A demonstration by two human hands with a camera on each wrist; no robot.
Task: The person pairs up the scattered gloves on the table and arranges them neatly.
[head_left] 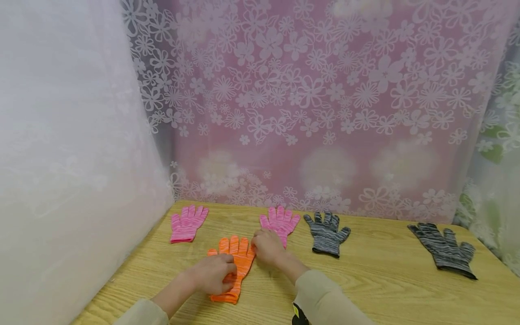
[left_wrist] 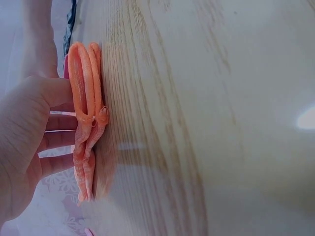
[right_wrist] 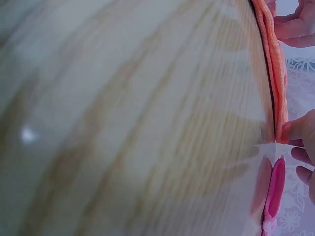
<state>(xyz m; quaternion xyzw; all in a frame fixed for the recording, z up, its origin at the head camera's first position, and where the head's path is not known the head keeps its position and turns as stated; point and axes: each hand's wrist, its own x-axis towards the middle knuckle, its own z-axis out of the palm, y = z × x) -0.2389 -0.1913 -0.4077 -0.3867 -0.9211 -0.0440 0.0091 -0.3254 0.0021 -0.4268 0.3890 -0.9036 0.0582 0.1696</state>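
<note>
An orange knit glove (head_left: 243, 262) lies flat with its fingers pointing away and its cuff toward me. Over the palm and left side of it, my left hand (head_left: 217, 273) rests with the fingertips touching the fabric. The left wrist view shows the glove's cuff (left_wrist: 86, 83) side-on, slightly gaping, with the thumb beside it. My right hand (head_left: 268, 246) pinches the glove's right edge near its thumb; in the right wrist view, the thumb (right_wrist: 295, 129) is right at that tip. Just behind the right hand is a pink glove (head_left: 280, 221), partly covered by it.
Another pink glove (head_left: 188, 223) lies at the back left of the wooden table (head_left: 365, 289). Two grey-black gloves lie to the right, one nearer the middle (head_left: 327, 234) and one near the right edge (head_left: 447, 250). Floral curtains (head_left: 317, 113) hang behind and at the sides.
</note>
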